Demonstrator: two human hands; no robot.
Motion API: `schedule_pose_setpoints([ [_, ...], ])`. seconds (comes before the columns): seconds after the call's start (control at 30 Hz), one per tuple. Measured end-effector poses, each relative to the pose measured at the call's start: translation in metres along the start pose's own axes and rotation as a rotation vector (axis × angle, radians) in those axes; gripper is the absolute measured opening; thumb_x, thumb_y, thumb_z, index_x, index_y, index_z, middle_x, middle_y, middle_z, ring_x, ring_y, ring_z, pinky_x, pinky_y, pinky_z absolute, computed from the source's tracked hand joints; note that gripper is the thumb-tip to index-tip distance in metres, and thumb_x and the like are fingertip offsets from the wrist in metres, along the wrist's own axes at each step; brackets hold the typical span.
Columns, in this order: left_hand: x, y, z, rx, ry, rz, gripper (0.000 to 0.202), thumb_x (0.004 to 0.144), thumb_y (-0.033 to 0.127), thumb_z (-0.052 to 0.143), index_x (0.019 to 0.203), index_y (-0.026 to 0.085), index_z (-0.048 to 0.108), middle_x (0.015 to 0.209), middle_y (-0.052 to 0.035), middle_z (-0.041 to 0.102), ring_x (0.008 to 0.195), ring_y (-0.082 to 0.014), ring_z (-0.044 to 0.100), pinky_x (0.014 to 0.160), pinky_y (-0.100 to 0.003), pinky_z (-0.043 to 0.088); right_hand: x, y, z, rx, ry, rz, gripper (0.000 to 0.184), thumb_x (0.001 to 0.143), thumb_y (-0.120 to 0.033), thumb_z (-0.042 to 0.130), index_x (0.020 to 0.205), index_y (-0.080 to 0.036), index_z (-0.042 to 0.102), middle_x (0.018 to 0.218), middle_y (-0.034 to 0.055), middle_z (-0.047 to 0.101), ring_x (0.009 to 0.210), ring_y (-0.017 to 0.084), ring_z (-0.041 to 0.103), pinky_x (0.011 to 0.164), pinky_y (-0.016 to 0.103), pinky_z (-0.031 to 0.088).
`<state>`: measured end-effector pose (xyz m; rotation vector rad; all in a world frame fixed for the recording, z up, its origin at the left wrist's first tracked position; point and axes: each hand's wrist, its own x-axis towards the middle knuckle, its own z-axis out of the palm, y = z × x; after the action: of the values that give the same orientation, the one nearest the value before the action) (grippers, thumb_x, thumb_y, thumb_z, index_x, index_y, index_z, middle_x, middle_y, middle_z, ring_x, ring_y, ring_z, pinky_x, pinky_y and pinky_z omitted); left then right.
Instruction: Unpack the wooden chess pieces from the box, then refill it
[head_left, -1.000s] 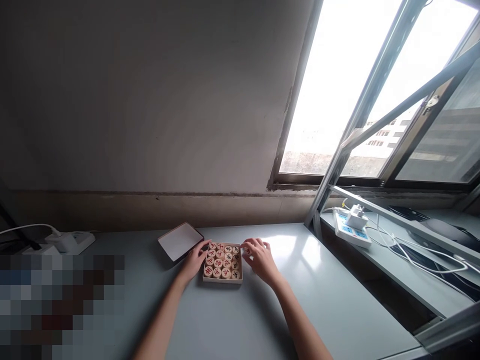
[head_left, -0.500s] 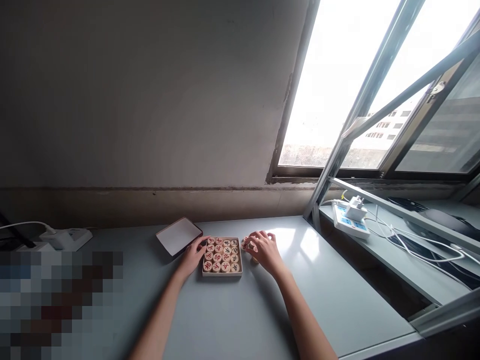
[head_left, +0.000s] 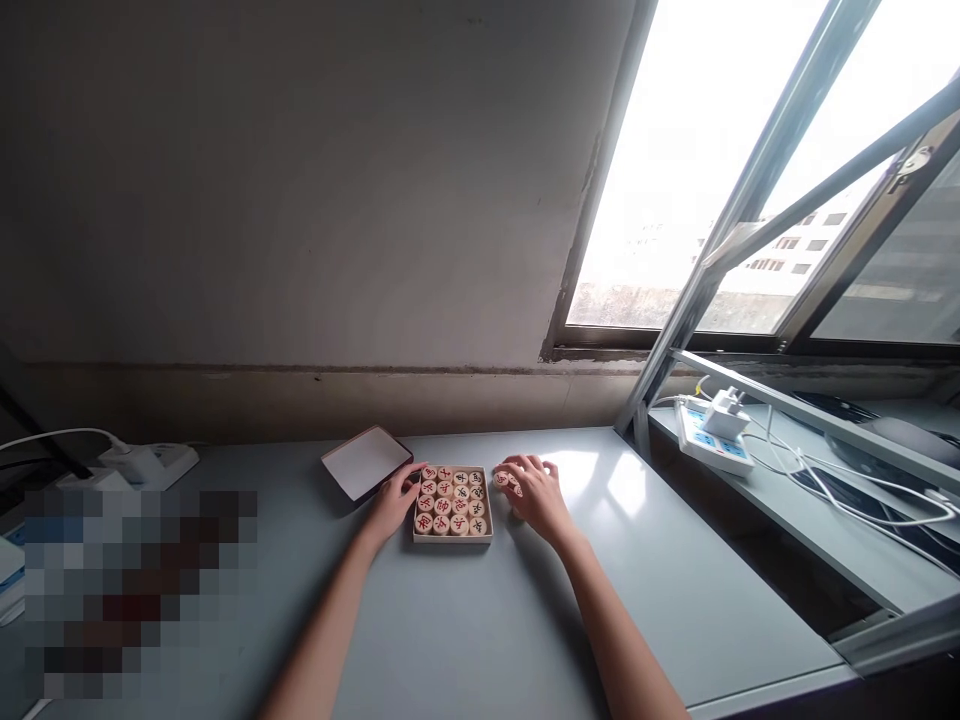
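Note:
An open shallow box (head_left: 453, 539) sits on the desk, filled with rows of round Chinese chess pieces (head_left: 459, 506) with red and dark characters. At the box's left edge, my left hand (head_left: 391, 502) has its curled fingers and thumb against the wall near the upper left corner. Just right of the box, my right hand (head_left: 536, 495) bends its fingers around a few more chess pieces (head_left: 501, 480) on the desk. The hand partly hides these pieces. Behind my left hand lies the box lid (head_left: 366, 462), pale inside face up.
A grey desk (head_left: 442, 630) runs along the wall. White power strips stand at the far left (head_left: 169, 465) and on the right-hand desk (head_left: 712, 440) among loose cables. A metal frame (head_left: 660, 370) rises at the right, before a window. A blurred patch covers the left side.
The view has shifted slightly, so everything sits a little further right. Both hands keep nearly the same places at the box and the loose pieces; the right fingers have moved slightly.

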<state>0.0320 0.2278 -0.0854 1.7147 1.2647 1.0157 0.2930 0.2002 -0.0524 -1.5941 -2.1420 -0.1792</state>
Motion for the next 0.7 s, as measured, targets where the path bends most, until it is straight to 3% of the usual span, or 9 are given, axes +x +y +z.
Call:
schedule_pose_setpoints([
  [0.1,-0.001,0.002,0.000,-0.020,0.010,0.006,0.038,0.078,0.025,0.045,0.114,0.019,0.056,0.116,-0.0083,0.059,0.090,-0.0179,0.057,0.085,-0.033,0.046,0.000,-0.014,-0.005,0.143,-0.037,-0.079,0.022,0.086,-0.027,0.053,0.107,-0.031,0.061,0.110,0.0032,0.060,0.100,0.020,0.051,0.087,0.039,0.034],
  [0.23,-0.001,0.002,0.000,-0.025,0.017,0.020,0.037,0.079,0.025,0.045,0.113,0.019,0.056,0.117,-0.0083,0.059,0.089,-0.0177,0.057,0.083,-0.032,0.046,-0.003,-0.038,-0.003,0.254,-0.186,-0.239,0.025,0.085,-0.026,0.055,0.108,-0.034,0.062,0.107,-0.0001,0.062,0.099,0.018,0.053,0.085,0.033,0.037],
  [0.37,0.000,0.001,0.000,0.007,0.026,0.028,0.036,0.079,0.025,0.045,0.112,0.019,0.057,0.117,-0.0078,0.059,0.089,-0.0172,0.057,0.083,-0.032,0.046,-0.005,-0.048,0.005,0.269,-0.216,-0.243,0.026,0.086,-0.019,0.052,0.107,-0.031,0.063,0.107,0.0010,0.063,0.098,0.017,0.054,0.085,0.032,0.038],
  [0.53,0.001,0.000,-0.001,0.015,0.007,0.028,0.036,0.078,0.024,0.045,0.112,0.019,0.057,0.115,-0.0079,0.059,0.087,-0.0172,0.058,0.082,-0.032,0.047,-0.002,-0.047,0.002,0.264,-0.184,-0.188,0.016,0.085,-0.025,0.056,0.098,-0.026,0.064,0.102,0.0036,0.063,0.097,0.019,0.055,0.084,0.035,0.038],
  [0.7,0.000,0.002,-0.002,0.013,0.012,0.042,0.036,0.079,0.026,0.045,0.112,0.019,0.057,0.116,-0.0074,0.059,0.090,-0.0176,0.057,0.083,-0.031,0.046,0.002,-0.026,-0.011,0.373,-0.153,-0.135,0.015,0.083,-0.030,0.058,0.095,-0.024,0.064,0.095,0.0043,0.064,0.087,0.018,0.058,0.083,0.036,0.042],
])
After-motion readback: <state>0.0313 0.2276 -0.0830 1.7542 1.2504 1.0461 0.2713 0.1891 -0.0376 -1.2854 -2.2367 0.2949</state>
